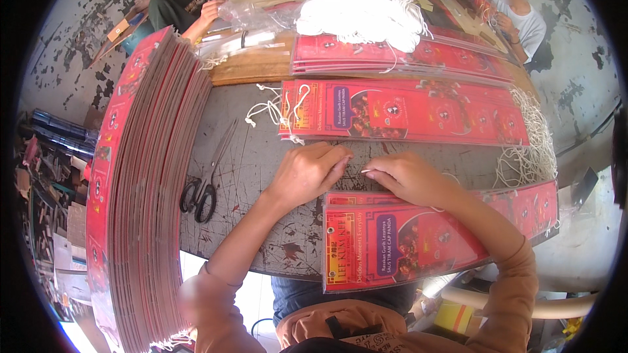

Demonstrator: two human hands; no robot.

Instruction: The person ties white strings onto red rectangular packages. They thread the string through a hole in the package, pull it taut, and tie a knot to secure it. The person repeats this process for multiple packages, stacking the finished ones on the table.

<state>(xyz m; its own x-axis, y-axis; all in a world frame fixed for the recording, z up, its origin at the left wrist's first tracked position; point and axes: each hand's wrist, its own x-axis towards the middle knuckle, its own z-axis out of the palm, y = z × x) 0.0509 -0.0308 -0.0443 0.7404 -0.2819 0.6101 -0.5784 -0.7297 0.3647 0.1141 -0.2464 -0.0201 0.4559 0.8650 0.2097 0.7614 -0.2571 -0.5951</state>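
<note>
Over the near half of the grey worktop, my left hand (311, 171) is closed, thumb and fingertips pinched together; what it pinches, if anything, is too small to make out. Facing it a short gap away, my right hand (412, 180) pinches a white cord, whose tip pokes out at the fingertips. Below that hand and forearm lies a stack of long red printed signs (432, 245) in clear plastic, with eyelets at the left end. Another red stack (418, 111) lies just beyond both hands, with knotted white cords (278, 112) on its left end.
Black-handled scissors (201, 196) lie left of my left forearm. A tall stack of red-faced boards (147, 183) stands along the left edge. White cord bundles (360, 16) rest on more signs at the back, and loose cords (531, 131) hang at right. Two people work across the table.
</note>
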